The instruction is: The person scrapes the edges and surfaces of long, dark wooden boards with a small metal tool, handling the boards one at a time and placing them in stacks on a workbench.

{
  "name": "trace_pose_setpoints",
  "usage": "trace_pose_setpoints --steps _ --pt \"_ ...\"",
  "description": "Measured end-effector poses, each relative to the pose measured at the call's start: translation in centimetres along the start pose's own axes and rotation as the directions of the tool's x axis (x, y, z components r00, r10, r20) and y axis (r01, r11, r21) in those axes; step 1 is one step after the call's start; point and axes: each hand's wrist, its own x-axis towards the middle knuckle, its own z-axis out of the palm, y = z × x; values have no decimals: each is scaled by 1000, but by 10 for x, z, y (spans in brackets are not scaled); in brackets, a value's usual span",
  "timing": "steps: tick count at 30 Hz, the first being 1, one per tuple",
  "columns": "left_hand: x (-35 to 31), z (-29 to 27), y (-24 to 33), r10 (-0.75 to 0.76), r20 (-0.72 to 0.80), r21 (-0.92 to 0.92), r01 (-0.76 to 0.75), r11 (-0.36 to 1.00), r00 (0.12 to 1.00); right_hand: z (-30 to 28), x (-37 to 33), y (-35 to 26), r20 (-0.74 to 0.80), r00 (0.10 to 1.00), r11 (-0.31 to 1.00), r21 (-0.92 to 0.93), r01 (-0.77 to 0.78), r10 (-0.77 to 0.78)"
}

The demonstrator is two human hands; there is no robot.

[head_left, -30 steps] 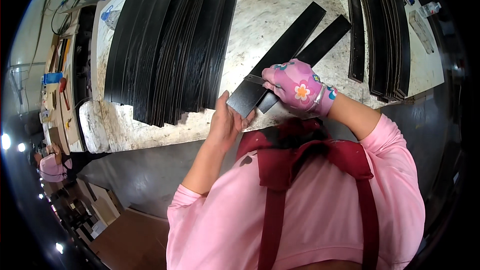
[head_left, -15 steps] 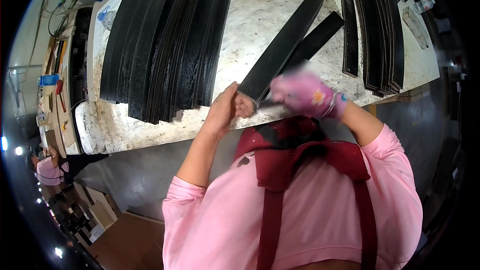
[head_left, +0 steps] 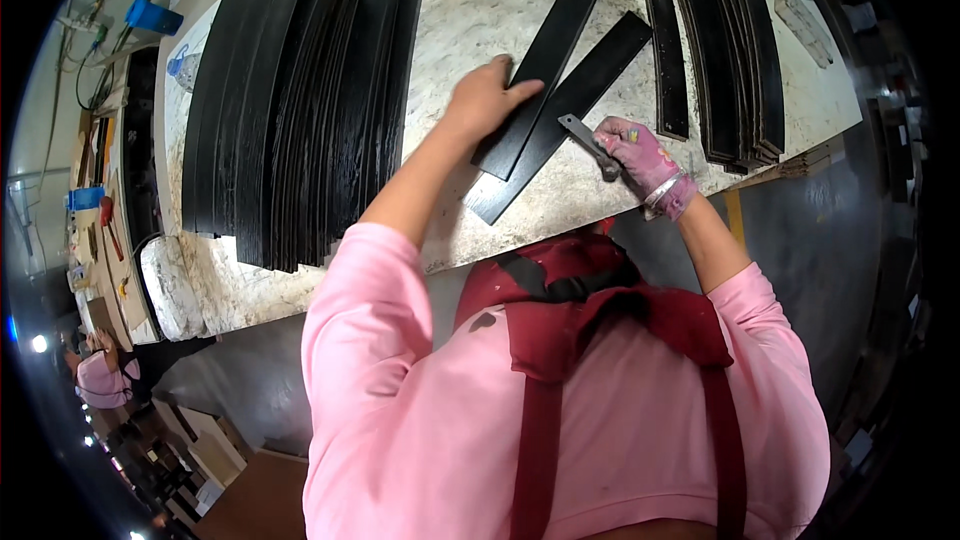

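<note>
Black strips (head_left: pixel 556 40), two overlapping, lie on a stained table (head_left: pixel 460 30) right of the big stack (head_left: pixel 300 110). The bare left hand (head_left: pixel 487 100), thumb spread wide, touches the strip nearer that stack; the gloved right hand (head_left: pixel 640 155) closes around one metal tool (head_left: pixel 590 145). Farther right of the stack: one lone strip (head_left: pixel 665 50), one smaller stack (head_left: pixel 740 60).

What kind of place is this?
Probably a workshop: there's a stained white worktable, a big pile of long black strips, and a flat metal tool in the gloved right hand.
</note>
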Motion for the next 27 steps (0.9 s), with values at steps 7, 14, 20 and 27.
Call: trace_pose_setpoints --steps 7,14,20,27 --pt "6 32 16 -12 31 -240 19 971 999 -10 -24 -11 -18 982 887 -431 164 -190" --pt "6 44 14 143 -33 -101 -146 984 989 29 9 -32 381 821 95 -883 459 -426" --pt "39 38 -17 176 261 -273 -102 956 949 46 3 -31 552 807 -118 -834 539 -209" --pt "39 31 -7 33 337 -168 26 985 941 68 -5 -23 625 780 -172 -772 611 -37"
